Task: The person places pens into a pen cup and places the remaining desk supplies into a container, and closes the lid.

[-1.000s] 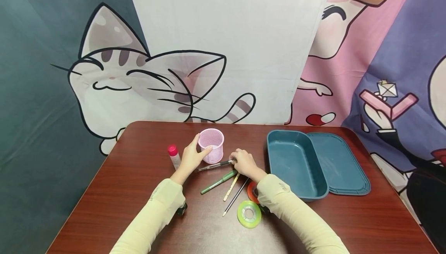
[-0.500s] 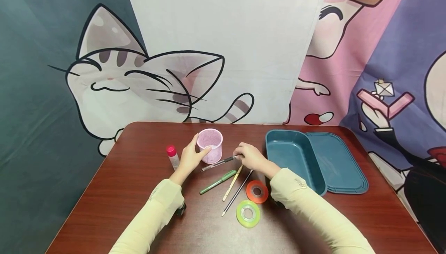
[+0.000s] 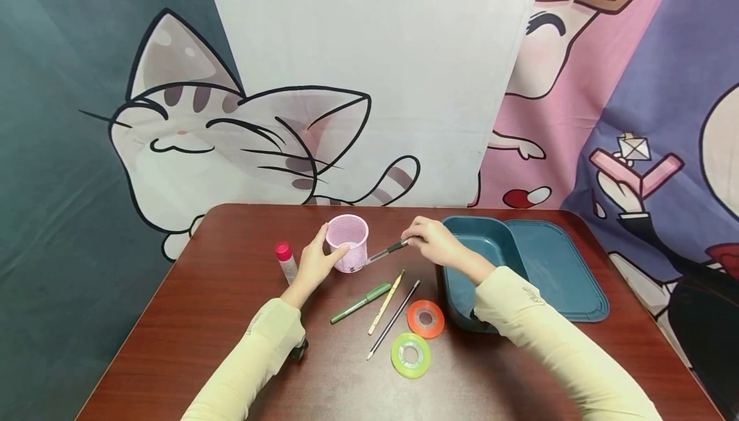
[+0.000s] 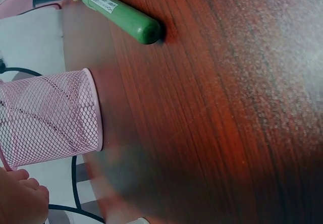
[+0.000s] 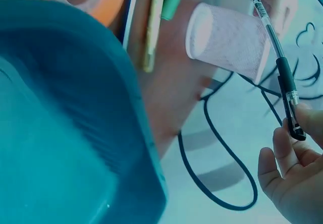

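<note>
A pink mesh pen cup (image 3: 348, 238) stands upright near the table's back edge. My left hand (image 3: 314, 262) holds its left side, thumb across the front; the left wrist view shows the cup's mesh wall (image 4: 50, 118) with fingertips at its rim. My right hand (image 3: 437, 241) is raised to the right of the cup and pinches one end of a clear-barrelled black pen (image 3: 381, 255). The pen slants down towards the cup, its far end in front of the wall in the head view. In the right wrist view, thumb and fingers grip the pen (image 5: 282, 67) by its clip end.
A green pen (image 3: 360, 303), a yellow pencil (image 3: 386, 303) and a dark pencil (image 3: 394, 319) lie before the cup. Nearby are orange tape (image 3: 425, 318), lime tape (image 3: 410, 355) and a red-capped glue stick (image 3: 286, 262). A teal box (image 3: 462, 299) stands right, beside its lid (image 3: 568, 273).
My right hand has lifted the black pen off the table and moved right and back, tilting it up towards the right. The left hand stays on the cup.
</note>
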`<state>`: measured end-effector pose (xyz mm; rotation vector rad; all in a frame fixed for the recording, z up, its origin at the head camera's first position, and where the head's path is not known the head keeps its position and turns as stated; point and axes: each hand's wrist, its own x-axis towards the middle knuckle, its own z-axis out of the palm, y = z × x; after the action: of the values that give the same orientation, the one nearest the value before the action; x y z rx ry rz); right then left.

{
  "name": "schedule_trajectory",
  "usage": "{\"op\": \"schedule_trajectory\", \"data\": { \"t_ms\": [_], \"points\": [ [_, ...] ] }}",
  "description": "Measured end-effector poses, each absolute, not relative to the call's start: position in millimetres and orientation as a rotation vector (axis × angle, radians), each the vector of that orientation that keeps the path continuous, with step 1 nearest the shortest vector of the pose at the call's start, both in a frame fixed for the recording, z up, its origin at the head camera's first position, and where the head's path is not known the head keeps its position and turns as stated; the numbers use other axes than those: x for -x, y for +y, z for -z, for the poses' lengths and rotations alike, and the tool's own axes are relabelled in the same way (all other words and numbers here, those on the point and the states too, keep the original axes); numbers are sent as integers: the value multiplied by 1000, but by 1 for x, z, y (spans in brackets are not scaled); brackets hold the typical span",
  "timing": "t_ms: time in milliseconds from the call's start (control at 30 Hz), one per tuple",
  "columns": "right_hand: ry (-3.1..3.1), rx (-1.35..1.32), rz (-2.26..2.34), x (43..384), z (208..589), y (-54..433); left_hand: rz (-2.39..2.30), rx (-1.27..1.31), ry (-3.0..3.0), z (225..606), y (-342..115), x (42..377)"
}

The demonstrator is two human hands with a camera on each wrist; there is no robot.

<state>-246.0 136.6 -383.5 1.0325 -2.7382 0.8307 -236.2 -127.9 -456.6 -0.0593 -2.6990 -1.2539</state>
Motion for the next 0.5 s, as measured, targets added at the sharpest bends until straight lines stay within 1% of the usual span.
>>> {"op": "schedule_trajectory", "data": {
  "t_ms": [267, 500],
  "points": [
    [-2724, -892, -1097, 249, 360, 140, 1272, 60, -2690, 457, -128, 236],
    [-2654, -831, -1121, 256, 346, 135, 1280, 56, -2694, 457, -127, 235]
  ]
}}
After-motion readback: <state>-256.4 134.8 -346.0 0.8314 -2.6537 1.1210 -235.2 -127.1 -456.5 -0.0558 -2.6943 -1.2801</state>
